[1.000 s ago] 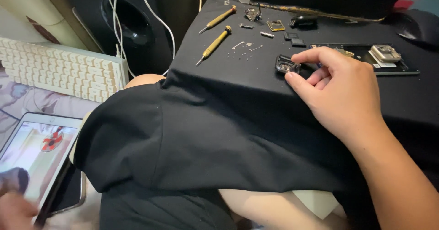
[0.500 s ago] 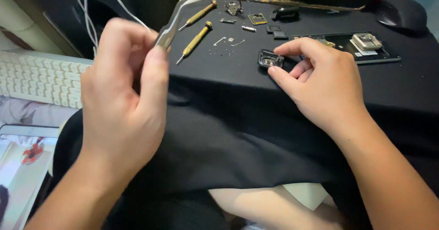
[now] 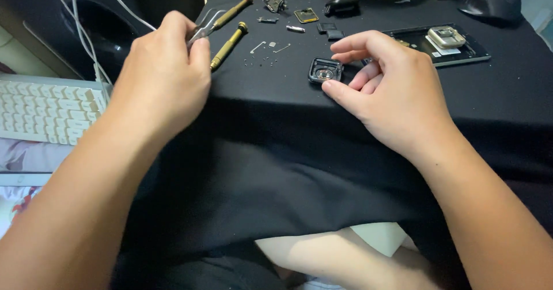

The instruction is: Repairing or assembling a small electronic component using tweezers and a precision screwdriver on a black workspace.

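On the black-clothed counter, the left hand is pinching metal tweezers shut-fingered beside two brass screwdrivers, while the right hand, fingers loosely curled, is steadying a small square watch case near tiny screws.

white rectangular label on dark tray, far right, tablet screen corner lower left

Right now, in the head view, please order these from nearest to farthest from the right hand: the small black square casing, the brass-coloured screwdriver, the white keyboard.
1. Small black square casing: touching the right hand fingertips.
2. Brass-coloured screwdriver: farther left on the black cloth.
3. White keyboard: far left, off the cloth.
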